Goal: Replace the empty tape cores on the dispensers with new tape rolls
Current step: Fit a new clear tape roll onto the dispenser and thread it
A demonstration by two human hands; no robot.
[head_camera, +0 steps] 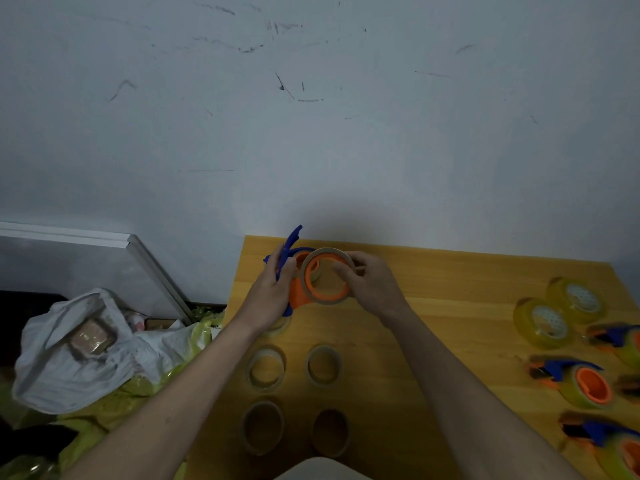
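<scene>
Spanning the lower right of the view, one wooden table (pixel 450 306) stands against a scuffed grey wall (pixel 311 116). Beside its left edge lies one white plastic bag (pixel 69 358) on crumpled yellow film (pixel 145 386), with one wrapped brown block (pixel 90 337) showing in its mouth. On the table's right side lie three loaded dispensers (pixel 585 381), blue and orange and each carrying yellowish tape, two of them cut off by the frame edge. Behind these lie two new tape rolls (pixel 543 323) just beside each other; their core labels are too blurred to read. Near the front edge lie four empty cores (pixel 323 365) in two rows of two, and a fifth ring is partly hidden under the left forearm. Above the far part of the table, the left hand (pixel 273 292) grips one blue-and-orange dispenser (pixel 294 271) by its blue handle, fingers curled round it. The right hand (pixel 372 282) pinches one thin cardboard core (pixel 327 275) at its right rim, where it encircles the dispenser's orange hub.
</scene>
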